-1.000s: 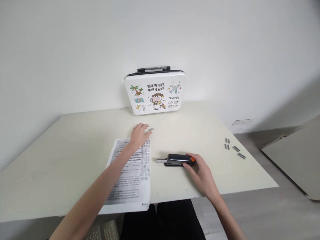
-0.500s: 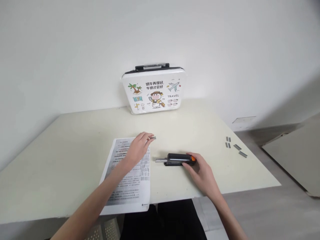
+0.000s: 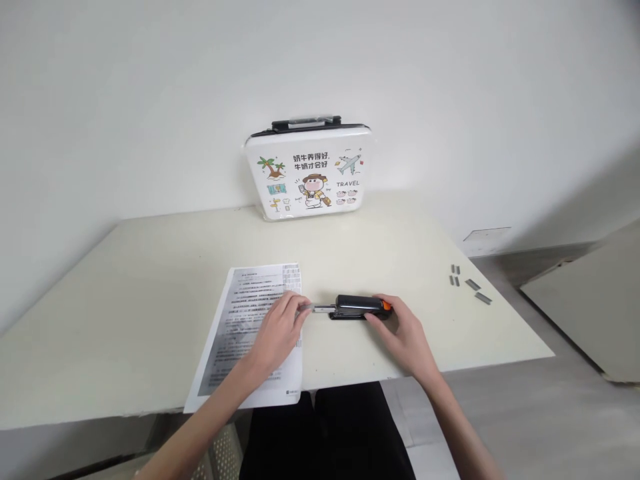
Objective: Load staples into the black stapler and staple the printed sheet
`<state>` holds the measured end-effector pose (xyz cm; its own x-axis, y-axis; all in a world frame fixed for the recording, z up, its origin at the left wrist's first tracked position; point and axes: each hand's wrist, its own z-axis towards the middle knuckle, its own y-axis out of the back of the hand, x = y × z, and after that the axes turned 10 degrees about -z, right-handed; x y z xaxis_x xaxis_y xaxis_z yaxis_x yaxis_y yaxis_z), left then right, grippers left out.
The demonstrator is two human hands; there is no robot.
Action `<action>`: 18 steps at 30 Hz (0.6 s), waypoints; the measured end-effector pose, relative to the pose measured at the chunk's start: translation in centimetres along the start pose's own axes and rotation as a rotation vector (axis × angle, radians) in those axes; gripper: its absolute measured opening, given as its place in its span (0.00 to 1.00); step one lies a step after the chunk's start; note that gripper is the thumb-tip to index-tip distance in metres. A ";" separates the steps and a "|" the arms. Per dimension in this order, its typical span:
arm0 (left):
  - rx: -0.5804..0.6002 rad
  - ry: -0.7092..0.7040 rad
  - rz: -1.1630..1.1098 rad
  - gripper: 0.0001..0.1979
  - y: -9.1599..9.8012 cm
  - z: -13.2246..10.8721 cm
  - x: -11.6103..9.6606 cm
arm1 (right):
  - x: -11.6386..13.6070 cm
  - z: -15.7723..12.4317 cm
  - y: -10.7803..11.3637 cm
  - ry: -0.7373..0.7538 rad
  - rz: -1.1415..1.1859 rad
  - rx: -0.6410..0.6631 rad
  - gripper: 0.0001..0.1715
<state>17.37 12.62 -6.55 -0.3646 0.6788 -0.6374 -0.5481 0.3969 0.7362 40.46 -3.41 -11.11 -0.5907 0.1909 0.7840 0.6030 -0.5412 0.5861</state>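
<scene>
A black stapler [image 3: 357, 305] with an orange end lies on the table, its metal staple tray [image 3: 324, 309] slid out toward the left. My right hand [image 3: 405, 333] grips the stapler's orange end between thumb and fingers. My left hand [image 3: 280, 327] pinches a small strip of staples [image 3: 306, 307] at the outer end of the tray; whether the strip sits in the tray I cannot tell. Beneath my left hand lies a printed sheet of paper [image 3: 250, 293], partly covered by the hand and forearm.
Several grey staple strips [image 3: 473, 285] are scattered at the right side of the table [image 3: 150, 300]. A white case [image 3: 310, 177] with cartoon prints and a black handle stands at the back against the wall. The table's front edge runs just before my lap.
My left hand has come down and nearer to me, bringing the staple strip to the end of the stapler's tray. My right hand keeps its hold on the stapler. The view has tilted slightly.
</scene>
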 end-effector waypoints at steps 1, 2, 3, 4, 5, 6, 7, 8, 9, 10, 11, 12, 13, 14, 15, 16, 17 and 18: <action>0.002 -0.023 0.010 0.06 -0.2 0.1 0.0 | 0.0 0.0 0.0 0.001 0.001 0.000 0.22; 0.004 -0.048 0.022 0.06 -0.3 0.2 -0.1 | 0.0 0.0 0.0 0.002 0.001 0.002 0.22; 0.008 -0.074 0.038 0.06 -0.4 0.4 -0.1 | 0.1 0.0 0.0 0.002 0.002 0.004 0.22; 0.012 -0.097 0.055 0.06 -0.5 0.6 -0.1 | 0.1 0.1 0.0 0.001 0.004 0.005 0.22; 0.019 -0.116 0.072 0.06 -0.6 0.8 -0.1 | 0.1 0.1 0.1 -0.002 0.007 0.005 0.22; 0.029 -0.130 0.088 0.06 -0.7 1.0 -0.1 | 0.1 0.1 0.1 -0.005 0.010 0.005 0.22; 0.042 -0.140 0.100 0.06 -0.8 1.2 -0.1 | 0.1 0.1 0.1 -0.007 0.013 0.005 0.22; 0.055 -0.145 0.108 0.06 -0.8 1.4 -0.1 | 0.2 0.2 0.1 -0.009 0.015 0.006 0.22; 0.066 -0.146 0.112 0.06 -0.9 1.6 0.0 | 0.2 0.2 0.1 -0.009 0.015 0.006 0.21; 0.075 -0.144 0.113 0.06 -0.9 1.7 0.0 | 0.3 0.2 0.1 -0.008 0.013 0.006 0.21; 0.082 -0.141 0.112 0.06 -1.0 1.7 -0.1 | 0.3 0.2 0.2 -0.006 0.011 0.008 0.21; 0.087 -0.138 0.111 0.07 -1.0 1.8 -0.1 | 0.3 0.3 0.2 -0.005 0.010 0.011 0.21; 0.090 -0.137 0.109 0.07 -1.1 1.8 -0.1 | 0.3 0.3 0.2 -0.003 0.010 0.014 0.20; 0.094 -0.135 0.107 0.07 -1.2 1.9 -0.2 | 0.4 0.3 0.2 -0.001 0.010 0.018 0.20; 0.100 -0.135 0.105 0.07 -1.2 1.9 -0.2 | 0.4 0.3 0.3 0.000 0.011 0.020 0.20; 0.105 -0.135 0.103 0.08 -1.2 2.0 -0.3 | 0.4 0.3 0.3 0.000 0.011 0.020 0.21; 0.109 -0.132 0.100 0.08 -1.2 2.0 -0.3 | 0.4 0.3 0.3 0.001 0.010 0.019 0.21; 0.113 -0.128 0.096 0.09 -1.2 2.1 -0.3 | 0.4 0.3 0.3 0.000 0.009 0.017 0.21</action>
<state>19.70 13.24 -6.77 -0.3085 0.7868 -0.5345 -0.4249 0.3887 0.8175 40.60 -3.29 -10.55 -0.5851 0.1865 0.7892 0.6173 -0.5286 0.5827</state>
